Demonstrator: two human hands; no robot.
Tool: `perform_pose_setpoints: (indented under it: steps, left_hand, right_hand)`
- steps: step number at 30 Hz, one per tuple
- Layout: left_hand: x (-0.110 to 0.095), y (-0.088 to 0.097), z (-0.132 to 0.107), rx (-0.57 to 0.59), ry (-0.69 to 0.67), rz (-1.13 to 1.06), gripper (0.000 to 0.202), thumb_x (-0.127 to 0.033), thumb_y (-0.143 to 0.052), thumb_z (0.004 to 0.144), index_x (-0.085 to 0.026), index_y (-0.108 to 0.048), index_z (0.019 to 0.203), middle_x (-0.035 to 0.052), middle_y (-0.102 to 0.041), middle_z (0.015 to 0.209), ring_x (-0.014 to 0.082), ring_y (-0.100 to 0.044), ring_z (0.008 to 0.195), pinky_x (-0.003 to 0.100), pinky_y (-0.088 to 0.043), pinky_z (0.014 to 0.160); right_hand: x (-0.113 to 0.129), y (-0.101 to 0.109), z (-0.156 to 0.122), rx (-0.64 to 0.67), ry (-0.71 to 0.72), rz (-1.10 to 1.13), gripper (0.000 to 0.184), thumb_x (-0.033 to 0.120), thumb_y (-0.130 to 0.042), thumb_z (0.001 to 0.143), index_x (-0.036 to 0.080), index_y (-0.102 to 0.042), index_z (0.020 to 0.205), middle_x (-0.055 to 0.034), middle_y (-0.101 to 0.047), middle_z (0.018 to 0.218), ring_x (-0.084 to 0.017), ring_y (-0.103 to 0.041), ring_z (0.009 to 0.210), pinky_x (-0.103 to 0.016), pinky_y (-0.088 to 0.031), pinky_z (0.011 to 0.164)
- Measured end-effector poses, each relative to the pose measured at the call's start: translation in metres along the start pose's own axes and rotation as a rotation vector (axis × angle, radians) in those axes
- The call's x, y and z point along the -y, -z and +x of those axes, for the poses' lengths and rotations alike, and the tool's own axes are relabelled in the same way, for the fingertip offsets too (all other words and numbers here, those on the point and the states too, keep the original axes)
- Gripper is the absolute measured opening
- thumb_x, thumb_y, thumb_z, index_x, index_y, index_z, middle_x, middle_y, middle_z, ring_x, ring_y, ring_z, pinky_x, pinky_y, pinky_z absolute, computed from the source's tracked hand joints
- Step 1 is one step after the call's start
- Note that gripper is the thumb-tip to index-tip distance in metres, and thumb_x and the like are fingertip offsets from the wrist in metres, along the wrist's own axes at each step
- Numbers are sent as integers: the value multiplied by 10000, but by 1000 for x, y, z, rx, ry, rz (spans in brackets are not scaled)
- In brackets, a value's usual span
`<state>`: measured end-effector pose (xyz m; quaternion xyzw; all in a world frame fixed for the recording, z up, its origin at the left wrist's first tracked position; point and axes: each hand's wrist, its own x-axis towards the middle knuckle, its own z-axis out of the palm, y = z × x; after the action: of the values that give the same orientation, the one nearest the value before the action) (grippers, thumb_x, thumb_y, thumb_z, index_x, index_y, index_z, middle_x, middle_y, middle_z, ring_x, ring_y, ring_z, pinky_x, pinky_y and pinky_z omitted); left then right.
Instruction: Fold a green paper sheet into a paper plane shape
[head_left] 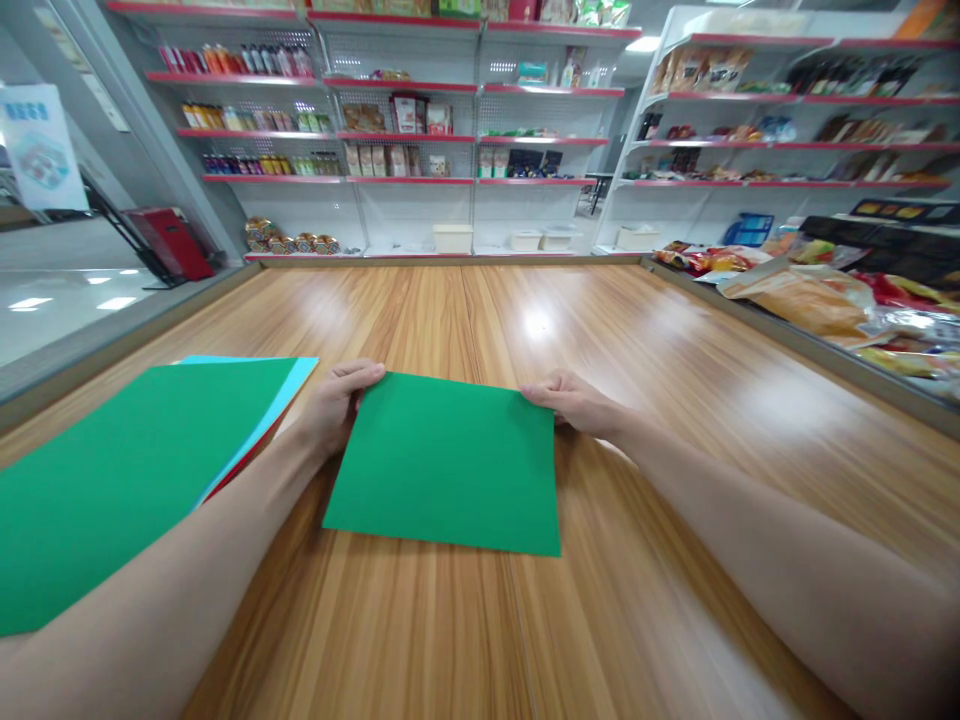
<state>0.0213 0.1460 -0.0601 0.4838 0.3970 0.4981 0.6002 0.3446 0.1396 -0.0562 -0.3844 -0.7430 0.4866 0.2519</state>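
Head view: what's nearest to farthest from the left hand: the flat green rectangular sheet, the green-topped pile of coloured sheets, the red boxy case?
1. Flat green rectangular sheet: held by the left hand.
2. Green-topped pile of coloured sheets: left side, on the wood-grain table.
3. Red boxy case: far left, beyond the table.

Left hand [335,405] and right hand [576,402] pinch a green rectangular paper sheet [450,465] near its far corners. Stacked green, light-blue and red sheets [165,440] lie left on the brown wood-grain table [420,640].
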Motion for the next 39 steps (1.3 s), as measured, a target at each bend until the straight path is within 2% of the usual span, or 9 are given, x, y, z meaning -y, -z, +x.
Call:
perform_pose_setpoints:
  steps: [4,7,12,16,20,27,30,34,39]
  left_hand:
    - [8,-11,1,10,-22,12,238,-369,-701,730,-170,-577,688,-26,-532,589,116,-504,503,229,-418,495]
    - [14,-17,3,-56,-160,246,284,-448,-647,785,-170,-597,752,-20,-549,638,119,-494,548,222,-375,515]
    - [14,-22,2,-233,-381,777,313,-401,-499,896,-172,-551,690,-38,-437,569,115,-398,531,245,-276,511]
    - [15,-22,1,-285,-409,827,301,-393,-474,909,-172,-563,726,-38,-436,575,122,-404,542,255,-282,525]
    - [15,-16,4,-206,-312,592,302,-451,-579,845,-172,-576,732,-33,-482,588,118,-433,537,237,-307,510]
    - [-6,-18,-4,145,116,-334,661,-706,-468,784,-119,-619,1045,157,-695,984,267,-671,879,336,-543,652]
    - [-2,-33,-6,207,144,-318,572,-574,-572,811,-126,-578,1166,159,-689,1073,285,-664,976,416,-549,815]
    - [10,-38,-2,71,149,-148,379,-218,-730,756,-116,-614,1102,125,-722,1015,239,-698,861,338,-578,762]
    - [11,-29,1,131,172,-160,357,-218,-715,785,-132,-618,1117,128,-714,1057,220,-708,818,313,-594,714]
  right_hand:
    - [-9,-2,4,-272,-14,81,602,691,-495,803,205,-335,487,50,-303,474,-77,-276,434,-258,-176,448]
    - [-12,-2,9,-438,-8,4,564,663,-519,800,198,-373,515,41,-329,511,-88,-311,468,-258,-210,470]
    - [-9,-1,10,-370,27,-239,559,640,-509,806,196,-341,508,48,-268,527,-82,-277,485,-262,-175,482]
    - [-6,-1,7,-288,-9,-211,588,646,-485,819,201,-293,486,54,-241,496,-73,-244,462,-269,-154,472]
    - [-5,-2,6,-324,46,-121,595,643,-543,784,206,-292,467,52,-255,478,-73,-249,452,-267,-161,457]
    - [-1,-17,16,-871,-9,322,524,645,-637,708,210,-399,538,49,-347,485,-77,-290,419,-247,-188,392]
    - [2,-31,18,-723,-54,226,542,666,-593,743,188,-446,533,30,-419,478,-73,-321,418,-242,-203,399]
    - [15,-45,14,-348,-68,4,572,650,-590,767,157,-503,492,25,-445,437,-61,-348,409,-230,-240,423]
    - [30,-43,7,-87,-217,-63,658,706,-472,809,144,-562,479,31,-413,352,-47,-305,315,-223,-214,369]
